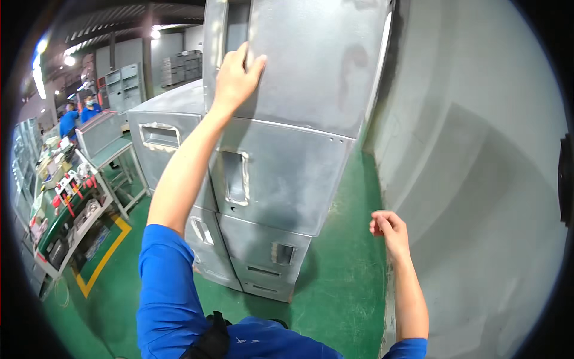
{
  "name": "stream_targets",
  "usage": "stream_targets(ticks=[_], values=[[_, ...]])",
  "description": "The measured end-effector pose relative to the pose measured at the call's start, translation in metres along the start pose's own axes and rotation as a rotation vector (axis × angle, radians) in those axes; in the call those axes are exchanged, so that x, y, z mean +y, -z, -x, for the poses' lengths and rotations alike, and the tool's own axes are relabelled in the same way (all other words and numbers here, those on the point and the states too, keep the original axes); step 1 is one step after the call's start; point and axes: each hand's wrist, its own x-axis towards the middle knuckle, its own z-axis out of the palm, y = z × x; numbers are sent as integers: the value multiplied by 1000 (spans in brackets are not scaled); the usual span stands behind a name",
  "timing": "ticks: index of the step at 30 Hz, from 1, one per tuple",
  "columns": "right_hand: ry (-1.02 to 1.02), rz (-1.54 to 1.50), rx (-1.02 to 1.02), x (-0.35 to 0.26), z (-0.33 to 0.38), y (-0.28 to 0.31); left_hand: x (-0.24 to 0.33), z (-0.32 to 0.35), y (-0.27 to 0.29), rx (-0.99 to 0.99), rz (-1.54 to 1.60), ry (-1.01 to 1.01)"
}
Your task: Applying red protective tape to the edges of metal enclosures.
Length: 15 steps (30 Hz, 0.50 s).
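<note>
A stack of grey metal lockers stands in front of me, with recessed handles edged in pale, rough patches. My left hand reaches up to the top locker door, beside its tall handle recess. Its thumb and index finger are spread apart at the door face; the other fingers are partly hidden. Lower down, my right hand hangs in the air between the lockers and the grey wall, touching neither. Its fingers are curled in, and nothing shows in them.
Close on the right rises a grey wall. Another locker block adjoins the stack on the left. Beyond it are a cluttered tool bench, a metal stand and two people in blue. A yellow line marks the green floor.
</note>
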Motion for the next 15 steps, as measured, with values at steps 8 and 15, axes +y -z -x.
stream_targets(ticks=[8, 15], values=[[205, -130, -221, 15, -125, 10, 2, -5, -3, 118, 94, -35], [340, -58, -230, 0, -259, 18, 15, 9, -4, 106, 19, 58]])
